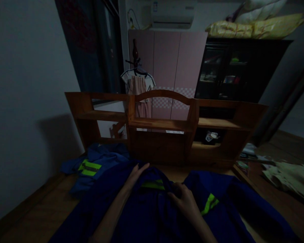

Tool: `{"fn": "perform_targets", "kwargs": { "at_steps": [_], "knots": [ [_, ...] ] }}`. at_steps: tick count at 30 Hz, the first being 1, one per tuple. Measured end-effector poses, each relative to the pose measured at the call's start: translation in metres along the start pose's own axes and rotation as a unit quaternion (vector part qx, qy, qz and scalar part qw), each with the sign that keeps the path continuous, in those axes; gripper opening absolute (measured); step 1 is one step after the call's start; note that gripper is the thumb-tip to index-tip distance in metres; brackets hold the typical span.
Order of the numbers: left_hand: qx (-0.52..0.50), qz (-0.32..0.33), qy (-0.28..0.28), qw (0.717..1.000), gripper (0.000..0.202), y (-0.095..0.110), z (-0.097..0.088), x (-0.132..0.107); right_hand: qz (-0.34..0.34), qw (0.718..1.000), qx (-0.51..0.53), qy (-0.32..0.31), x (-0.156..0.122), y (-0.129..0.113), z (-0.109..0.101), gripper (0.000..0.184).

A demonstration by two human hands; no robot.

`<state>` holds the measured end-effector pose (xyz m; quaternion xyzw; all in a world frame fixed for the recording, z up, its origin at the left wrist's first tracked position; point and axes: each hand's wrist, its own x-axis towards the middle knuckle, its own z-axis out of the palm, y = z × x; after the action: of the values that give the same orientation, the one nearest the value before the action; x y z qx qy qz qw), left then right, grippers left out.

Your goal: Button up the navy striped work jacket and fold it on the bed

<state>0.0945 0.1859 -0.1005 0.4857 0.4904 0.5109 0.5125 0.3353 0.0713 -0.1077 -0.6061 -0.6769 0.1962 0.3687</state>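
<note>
A dark blue work jacket (152, 216) with neon yellow-green reflective stripes lies spread on a wooden surface in front of me. My left hand (136, 173) rests flat on its upper part, fingers stretched out toward the headboard. My right hand (182, 199) is closed, pinching a fold of the jacket near a reflective stripe (152, 185). A second blue garment (96, 165) with the same stripes lies crumpled at the left.
A wooden headboard with shelves (162, 125) stands right behind the jacket. Behind it are a pink wardrobe (172, 64), a dark glass cabinet (233, 71) and clothes on a hanger (138, 82). Pale cloth (288, 177) lies on the floor at the right.
</note>
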Motion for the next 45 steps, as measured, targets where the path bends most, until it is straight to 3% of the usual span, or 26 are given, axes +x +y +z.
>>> {"fn": "perform_targets", "kwargs": {
  "at_steps": [4,7,9,16,20,23,26,30,32,36,42,45],
  "knots": [
    [0.095,0.038,-0.074,0.992,0.056,0.018,-0.002,-0.018,0.039,0.998,0.04,-0.02,0.002,-0.003,-0.005,0.023],
    [0.116,0.08,-0.089,0.986,0.056,0.02,-0.005,-0.017,0.039,0.998,0.05,0.002,0.001,-0.005,-0.005,0.017],
    [0.119,0.092,-0.063,0.987,0.051,0.016,-0.006,-0.012,0.026,0.998,0.051,0.016,0.001,-0.006,-0.005,0.021],
    [0.094,0.024,0.045,0.994,0.045,0.009,-0.004,-0.009,0.038,0.994,0.099,0.009,0.003,-0.003,-0.006,0.037],
    [0.102,0.014,0.042,0.994,0.039,0.005,-0.005,-0.007,0.071,0.984,0.164,-0.017,0.006,0.001,-0.01,0.043],
    [0.179,0.033,0.029,0.983,0.038,-0.003,-0.008,-0.005,0.066,0.975,0.211,-0.031,0.008,0.003,-0.015,0.042],
    [0.282,0.081,0.08,0.953,0.039,-0.008,-0.008,-0.011,0.059,0.971,0.231,-0.01,0.01,0.003,-0.019,0.04],
    [0.435,0.213,0.17,0.858,0.034,0.0,-0.002,-0.026,0.056,0.978,0.196,0.038,0.007,-0.002,-0.023,0.036],
    [0.457,0.233,0.184,0.838,0.031,0.004,-0.002,-0.03,0.055,0.982,0.167,0.063,0.005,-0.005,-0.024,0.034],
    [0.466,0.203,0.143,0.849,0.02,-0.001,-0.006,-0.029,0.064,0.989,0.107,0.074,0.002,-0.009,-0.024,0.033],
    [0.53,0.141,0.106,0.83,0.019,-0.013,-0.013,-0.03,0.088,0.994,0.06,0.024,0.003,-0.007,-0.021,0.034],
    [0.472,0.106,0.094,0.87,0.019,-0.009,-0.018,-0.027,0.083,0.996,0.042,0.008,0.001,-0.005,-0.02,0.034]
  ]
}}
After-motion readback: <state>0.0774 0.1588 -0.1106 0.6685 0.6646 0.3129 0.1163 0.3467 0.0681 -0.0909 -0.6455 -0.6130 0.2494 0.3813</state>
